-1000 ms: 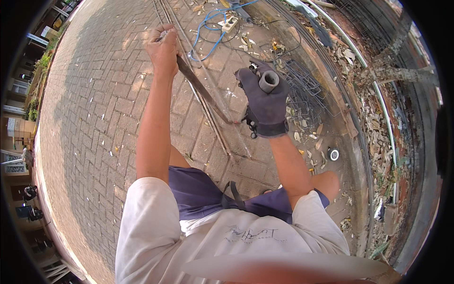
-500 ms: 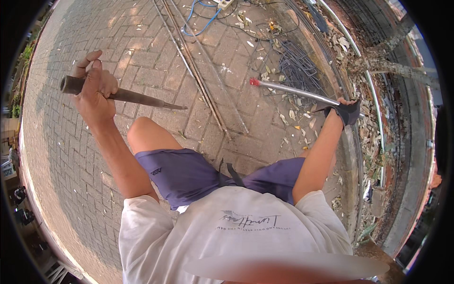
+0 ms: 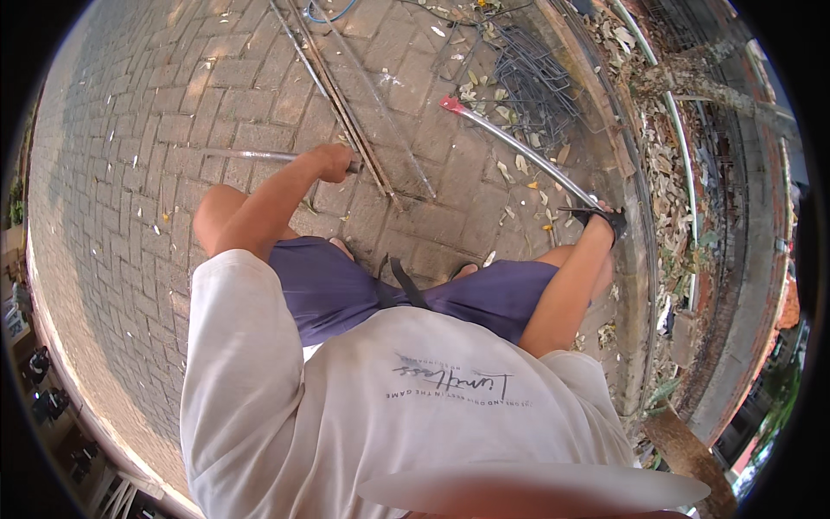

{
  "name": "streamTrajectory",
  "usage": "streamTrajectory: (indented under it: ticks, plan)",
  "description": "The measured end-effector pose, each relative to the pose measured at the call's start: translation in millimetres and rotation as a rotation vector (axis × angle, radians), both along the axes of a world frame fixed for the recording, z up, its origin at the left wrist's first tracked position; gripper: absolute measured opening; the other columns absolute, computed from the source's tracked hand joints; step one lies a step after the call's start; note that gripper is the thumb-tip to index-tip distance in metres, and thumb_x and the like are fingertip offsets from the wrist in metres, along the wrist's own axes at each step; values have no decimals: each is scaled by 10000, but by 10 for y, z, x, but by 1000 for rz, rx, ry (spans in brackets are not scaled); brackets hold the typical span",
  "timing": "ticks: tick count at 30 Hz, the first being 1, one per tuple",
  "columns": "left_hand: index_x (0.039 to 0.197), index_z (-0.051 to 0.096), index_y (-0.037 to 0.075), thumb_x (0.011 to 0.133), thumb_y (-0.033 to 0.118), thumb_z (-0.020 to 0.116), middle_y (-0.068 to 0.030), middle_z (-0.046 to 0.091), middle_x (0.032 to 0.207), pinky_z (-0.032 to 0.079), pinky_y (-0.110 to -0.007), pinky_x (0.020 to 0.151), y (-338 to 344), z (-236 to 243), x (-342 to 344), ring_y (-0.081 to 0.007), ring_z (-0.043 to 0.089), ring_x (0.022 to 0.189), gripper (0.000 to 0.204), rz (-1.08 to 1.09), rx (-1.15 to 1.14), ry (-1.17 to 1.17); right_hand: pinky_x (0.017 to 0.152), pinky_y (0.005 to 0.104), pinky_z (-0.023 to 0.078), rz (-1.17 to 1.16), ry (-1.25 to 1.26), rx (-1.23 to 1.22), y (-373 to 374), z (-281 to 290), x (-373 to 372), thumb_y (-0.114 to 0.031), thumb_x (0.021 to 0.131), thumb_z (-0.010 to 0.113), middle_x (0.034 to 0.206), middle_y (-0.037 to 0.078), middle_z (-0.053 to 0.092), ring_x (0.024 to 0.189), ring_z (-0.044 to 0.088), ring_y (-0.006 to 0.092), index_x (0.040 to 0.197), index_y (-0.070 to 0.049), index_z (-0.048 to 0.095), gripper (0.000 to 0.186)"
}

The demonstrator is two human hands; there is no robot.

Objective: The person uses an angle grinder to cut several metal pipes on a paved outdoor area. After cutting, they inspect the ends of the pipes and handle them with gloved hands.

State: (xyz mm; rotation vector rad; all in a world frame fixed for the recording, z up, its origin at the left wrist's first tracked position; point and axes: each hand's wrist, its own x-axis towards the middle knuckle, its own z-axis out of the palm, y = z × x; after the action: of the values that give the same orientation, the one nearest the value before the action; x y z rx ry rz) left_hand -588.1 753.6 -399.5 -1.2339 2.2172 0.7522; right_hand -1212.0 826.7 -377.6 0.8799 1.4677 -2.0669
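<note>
My bare left hand (image 3: 331,162) is closed on a metal bar (image 3: 275,156) held sideways, its thin end pointing left, its dark end just right of my fist. My right hand (image 3: 603,219), in a black glove with some fingertips bare, grips a silver tube (image 3: 527,151) that slants up-left to a red end (image 3: 452,104); whether that end touches the ground I cannot tell. Between the two, long thin rods (image 3: 343,113) lie lengthwise on the pavers, nearest my left hand. My bent knees and feet are below them.
Bent dark metal pieces (image 3: 532,73) lie in a heap on the paving (image 3: 138,216) at upper right, among dry leaves. Beyond a kerb (image 3: 631,259) run a white pipe (image 3: 683,164), a leaf-strewn strip and tree branches (image 3: 692,82). A blue cable (image 3: 339,16) lies at the top.
My left hand has come down and right, turning the bar until its thin end points left. My right hand has swung right and lower, the tube now slanting more steeply up-left.
</note>
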Motion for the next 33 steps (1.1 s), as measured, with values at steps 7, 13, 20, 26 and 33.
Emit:
streamTrajectory:
  ticks: [7,13,20,26,33]
  plan:
    - [1061,724,-24,723,326,853,-236,733,1038,577,-409,907,434,-653,-997,-352,709,1015,503,646,193,171,710,394,540,84,195,6,35,181,363,-218,942,675,791,42,566,700,592,227,898,-103,524,194]
    - [1091,675,-56,841,166,784,-203,720,1018,590,-442,754,446,-903,-2073,-307,726,892,352,1692,230,327,729,417,545,34,119,-123,27,-121,190,-240,950,666,768,54,583,703,607,231,897,-78,548,208]
    - [968,687,-22,912,173,726,-193,716,959,567,-437,674,666,-1213,-1704,-312,723,868,206,1224,117,379,707,389,541,168,154,-223,98,-599,-132,-203,984,609,739,38,585,674,601,193,868,-69,586,179]
    - [1009,702,-17,890,228,747,-207,732,996,587,-438,769,773,-989,-1287,-349,729,933,276,977,94,164,727,395,509,107,160,-42,-77,-420,140,-262,964,605,730,42,588,694,589,207,813,-109,511,235]
    - [1125,708,-3,856,262,726,-228,736,1127,587,-466,893,1014,-656,-1393,-395,712,1082,378,1203,-101,-62,812,419,580,1252,398,1266,146,-1154,17,-301,877,732,999,119,689,934,692,262,1086,-98,669,298]
